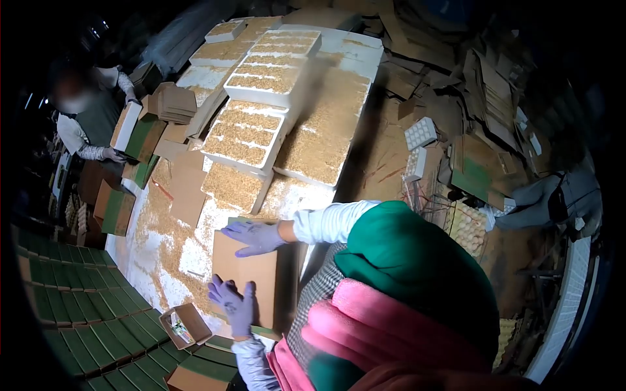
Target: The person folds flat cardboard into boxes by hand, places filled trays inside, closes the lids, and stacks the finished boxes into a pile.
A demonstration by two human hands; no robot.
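Note:
A brown cardboard box (244, 277) lies in front of me on the work surface, its plain top facing up. My right hand (255, 237), in a purple glove, rests flat on the box's far end with fingers stretched out. My left hand (236, 306), gloved the same way, is at the box's near left side, with fingers spread and thumb apart. Neither hand grips anything. A flat cardboard sheet (189, 189) lies beyond the box. White trays (244, 137) filled with tan, grainy material stand further along the table.
Rows of green boxes (85, 313) line the lower left. Near them sits a small open carton (186, 326) with small packets inside. At the left, another person (91, 117) holds a green-and-brown box (140, 133). Egg trays (420, 133) and loose cardboard (489, 91) lie to the right.

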